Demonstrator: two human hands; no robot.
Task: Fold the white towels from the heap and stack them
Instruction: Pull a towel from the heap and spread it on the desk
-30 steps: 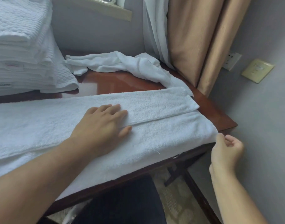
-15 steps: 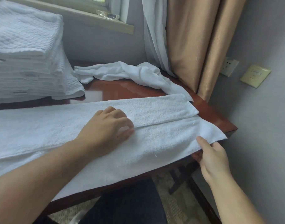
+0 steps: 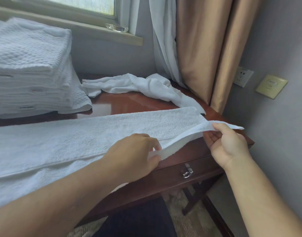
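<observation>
Corner of a room, grey walls; dark red polished wooden desk (image 3: 129, 103) set against the window wall. Item one: long white towel (image 3: 69, 137), spread lengthwise along the desk's front half, its far long edge already folded in towards the middle and its near portion draped over the desk's front edge. Item two: left hand (image 3: 134, 151), over the desk's front edge, fingers curled and pinching the towel's near long edge, which is raised off the wood. Item three: right hand (image 3: 227, 144), above the desk's right front corner, thumb on top and fingers beneath, gripping the same edge at the towel's end, so the strip between the two hands hangs lifted clear of the desk. Item four: tall stack of folded white towels (image 3: 27, 65), on the desk's back left part. Item five: one crumpled white towel (image 3: 138, 86), unfolded, on the desk's back right part. Item six: drawer with metal ring pull (image 3: 187, 171), in the desk's front face. Item seven: tan curtain (image 3: 206, 48) with white sheer beside it, hanging behind the desk's right end. Item eight: glass dish (image 3: 116, 28), on the sill above the desk's back edge
</observation>
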